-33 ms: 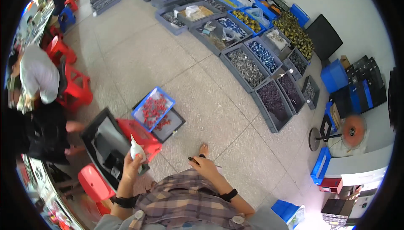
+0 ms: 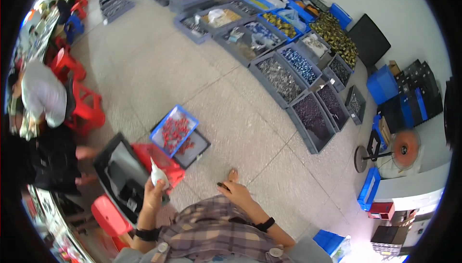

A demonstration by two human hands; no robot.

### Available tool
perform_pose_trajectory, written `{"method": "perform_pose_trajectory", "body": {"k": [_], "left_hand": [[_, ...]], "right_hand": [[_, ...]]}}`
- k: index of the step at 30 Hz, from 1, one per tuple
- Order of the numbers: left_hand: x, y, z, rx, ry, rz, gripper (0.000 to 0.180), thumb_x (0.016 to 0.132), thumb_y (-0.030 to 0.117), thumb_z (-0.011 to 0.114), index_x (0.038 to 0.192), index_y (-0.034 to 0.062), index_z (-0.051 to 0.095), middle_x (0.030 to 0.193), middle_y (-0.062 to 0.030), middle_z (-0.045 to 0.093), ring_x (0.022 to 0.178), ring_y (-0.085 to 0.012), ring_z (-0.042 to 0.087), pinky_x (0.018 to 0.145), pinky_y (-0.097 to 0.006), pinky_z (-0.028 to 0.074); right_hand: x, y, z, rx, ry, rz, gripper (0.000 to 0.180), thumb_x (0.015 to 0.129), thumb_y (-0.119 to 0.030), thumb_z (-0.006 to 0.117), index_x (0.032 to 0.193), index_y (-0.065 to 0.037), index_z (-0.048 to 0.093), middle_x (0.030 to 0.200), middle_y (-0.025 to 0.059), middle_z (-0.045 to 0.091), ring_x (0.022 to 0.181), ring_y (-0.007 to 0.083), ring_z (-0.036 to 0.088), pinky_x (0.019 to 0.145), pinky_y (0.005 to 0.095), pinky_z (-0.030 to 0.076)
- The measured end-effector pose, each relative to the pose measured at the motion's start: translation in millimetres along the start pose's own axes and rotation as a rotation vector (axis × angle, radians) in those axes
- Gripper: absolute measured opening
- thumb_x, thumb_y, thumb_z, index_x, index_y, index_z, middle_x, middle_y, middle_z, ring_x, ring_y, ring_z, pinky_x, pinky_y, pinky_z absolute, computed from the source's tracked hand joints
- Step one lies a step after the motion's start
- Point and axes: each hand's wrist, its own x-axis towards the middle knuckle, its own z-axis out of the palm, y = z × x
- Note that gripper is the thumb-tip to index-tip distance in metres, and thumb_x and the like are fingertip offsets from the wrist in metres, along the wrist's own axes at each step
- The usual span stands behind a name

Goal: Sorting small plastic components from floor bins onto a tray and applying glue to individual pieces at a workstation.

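Observation:
My left hand [image 2: 152,196] is closed around a white squeeze bulb [image 2: 159,177] with a thin pointed nozzle that points up. Just beside that hand stands a black crate [image 2: 102,161] holding dark objects, overlapping a red stool [image 2: 153,157]. My right hand [image 2: 237,194] is in front of my checked apron [image 2: 207,217], its fingers bent around a small dark thing [image 2: 222,186]. Only the end of that thing shows, so its kind is unclear. Beyond the stool, a blue tray [image 2: 185,139] of small red parts rests partly over a grey tray [image 2: 195,155] with a dark rim.
Several grey bins [image 2: 315,150] of small parts line the floor at right, near a standing fan [image 2: 405,150]. At left, a person in a light top [image 2: 44,92] is by a red stool [image 2: 89,106] along a workbench [image 2: 50,210]. A pink-red stool [image 2: 107,215] is near my left forearm.
The view has shifted slightly. My left hand and the squeeze bulb sit a little lower and further right in the picture. Both hands keep their grip, and less of the dark thing shows.

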Motion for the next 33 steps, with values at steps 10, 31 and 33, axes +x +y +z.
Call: {"method": "perform_pose_trajectory", "body": {"k": [10,31,33], "left_hand": [[202.9,65.5,154.3,-0.078,-0.064,0.017,0.039,0.080,0.020,0.061,0.112,0.0032,0.048,0.098,-0.0072,0.057,0.086,-0.0164,0.055,0.071,-0.031,0.050],[682.5,357.8,87.6,0.005,0.290,0.237,0.050,0.082,0.020,0.055,0.125,0.0042,0.036,0.098,-0.0080,0.053,0.088,-0.0150,0.052,0.068,-0.028,0.048],[716.3,383.2,65.9,-0.015,0.342,0.265,0.051,0.082,0.018,0.054,0.127,0.0042,0.035,0.100,-0.0087,0.052,0.086,-0.0144,0.051,0.067,-0.027,0.046]], "right_hand": [[229.9,14.9,-153.6,0.072,0.017,0.031,0.032,0.083,-0.036,0.051,0.093,-0.007,0.057,0.071,0.0114,0.059,0.064,0.0255,0.058,0.057,0.0332,0.043],[837.9,-209.7,-211.9,0.294,-0.229,-0.391,0.020,0.075,-0.023,0.060,0.090,-0.010,0.059,0.078,0.0107,0.062,0.071,0.0276,0.060,0.062,0.0356,0.046],[892.7,-245.0,-197.4,0.304,-0.268,-0.492,0.017,0.075,-0.023,0.060,0.089,-0.012,0.060,0.073,0.0097,0.061,0.065,0.0264,0.058,0.058,0.0358,0.044]]}}
